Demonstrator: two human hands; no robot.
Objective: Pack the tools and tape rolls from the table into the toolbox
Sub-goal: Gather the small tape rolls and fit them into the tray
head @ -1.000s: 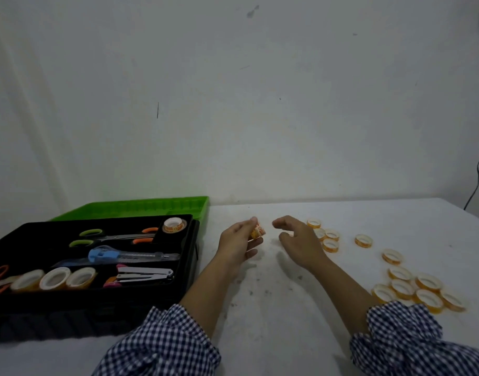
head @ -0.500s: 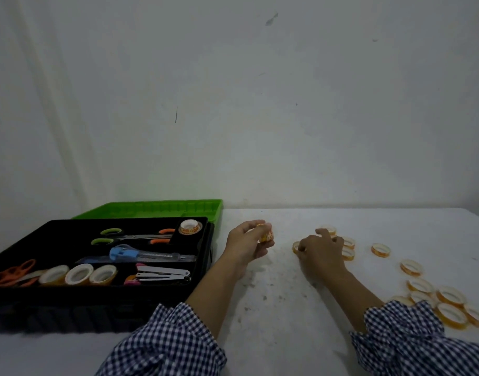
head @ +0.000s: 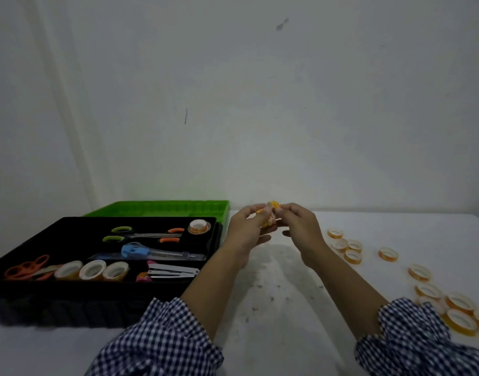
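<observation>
We find both hands raised together just beside the toolbox's right edge. The left hand curls its fingers round a small bunch of held tape rolls, and the right hand pinches the top of that bunch between thumb and forefinger. We cannot tell how many rolls it holds. In our judgement the rolls are being bunched so that several go across in one trip. The toolbox lies open with its green lid laid back behind. Its tray holds scissors, a blue cutter, a stapler, three packed rolls at the front and a single roll in the small back compartment. Loose rolls lie scattered on the table to the right, so we judge the packing part done.
</observation>
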